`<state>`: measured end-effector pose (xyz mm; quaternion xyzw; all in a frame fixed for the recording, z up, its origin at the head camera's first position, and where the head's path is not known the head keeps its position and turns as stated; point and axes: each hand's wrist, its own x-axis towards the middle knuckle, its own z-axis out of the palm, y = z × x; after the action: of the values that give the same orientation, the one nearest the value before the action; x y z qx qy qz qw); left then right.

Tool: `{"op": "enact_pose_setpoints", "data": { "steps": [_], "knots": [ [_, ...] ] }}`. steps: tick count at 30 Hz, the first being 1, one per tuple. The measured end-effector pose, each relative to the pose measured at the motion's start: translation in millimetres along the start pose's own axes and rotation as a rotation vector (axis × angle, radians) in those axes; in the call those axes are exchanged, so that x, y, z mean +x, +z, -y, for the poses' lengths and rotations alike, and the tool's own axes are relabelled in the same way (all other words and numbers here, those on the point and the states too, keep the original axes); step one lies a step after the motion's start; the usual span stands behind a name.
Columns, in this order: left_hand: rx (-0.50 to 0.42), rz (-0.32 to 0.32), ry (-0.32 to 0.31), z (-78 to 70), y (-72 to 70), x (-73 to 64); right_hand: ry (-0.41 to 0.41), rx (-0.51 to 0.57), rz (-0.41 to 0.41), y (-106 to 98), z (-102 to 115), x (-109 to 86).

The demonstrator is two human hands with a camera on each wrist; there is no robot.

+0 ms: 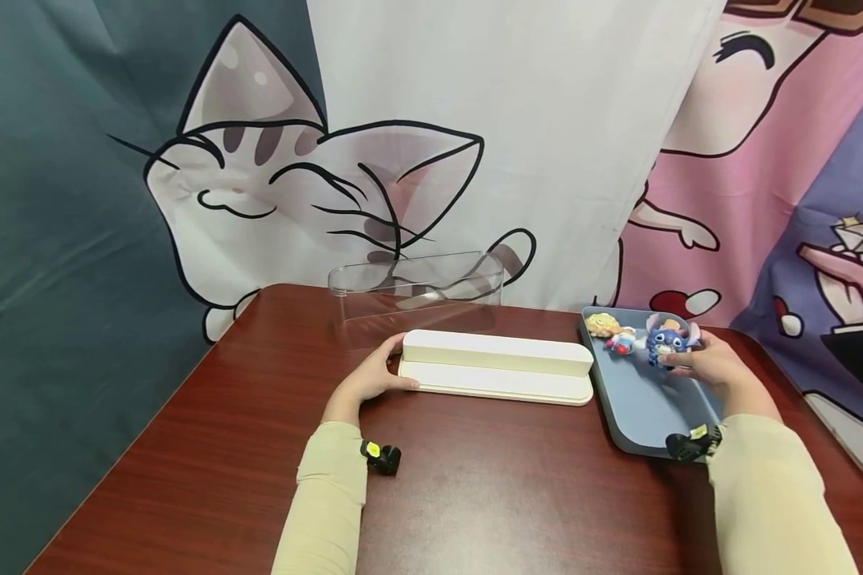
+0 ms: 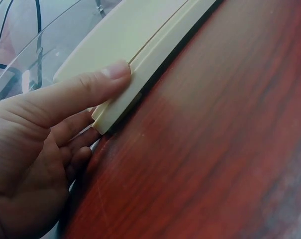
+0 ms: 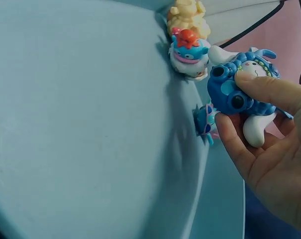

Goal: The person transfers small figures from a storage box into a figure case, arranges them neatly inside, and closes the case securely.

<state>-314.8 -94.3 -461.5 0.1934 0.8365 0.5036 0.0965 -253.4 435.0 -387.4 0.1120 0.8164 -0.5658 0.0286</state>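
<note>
1. Figurine (image 1: pixel 666 342), blue, is held above the tray (image 1: pixel 647 425), near its far end.
2. The right hand (image 1: pixel 715 364) has its grip pinching the figurine, thumb across the front; the right forearm (image 1: pixel 769 483) reaches forward, angled inward.
3. The left hand (image 1: pixel 375 374) has its grip round the white stand's (image 1: pixel 496 369) left end, thumb on the front edge; the left forearm (image 1: pixel 331 483) stretches forward.
4. A clear cover (image 1: pixel 431 297) stands behind on the counter (image 1: pixel 460 479).

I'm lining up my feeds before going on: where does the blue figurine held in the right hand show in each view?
Head: the blue figurine is at right, a little below mid-height, in the right hand.
Left wrist: not in it.
Right wrist: right of centre, in the upper half.
Shared landmark: the grey-blue tray, in the head and right wrist views only.
</note>
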Motion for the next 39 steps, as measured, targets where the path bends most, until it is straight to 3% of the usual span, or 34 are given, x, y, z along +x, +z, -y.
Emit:
{"op": "enact_pose_setpoints", "data": {
  "steps": [16, 29, 39],
  "knots": [
    [-0.018, 0.042, -0.023, -1.0, -1.1, -2.2, -0.131, 0.194, 0.056, 4.5, 17.4, -0.4],
    [0.02, 0.043, -0.035, -3.3, -0.7, -2.5, -0.179, 0.116, 0.066, 18.0, 30.2, -1.1],
    [0.03, 0.039, -0.044, -2.7, -0.3, -1.6, -0.165, 0.109, 0.043, 29.5, 36.5, -2.1]
  ]
}}
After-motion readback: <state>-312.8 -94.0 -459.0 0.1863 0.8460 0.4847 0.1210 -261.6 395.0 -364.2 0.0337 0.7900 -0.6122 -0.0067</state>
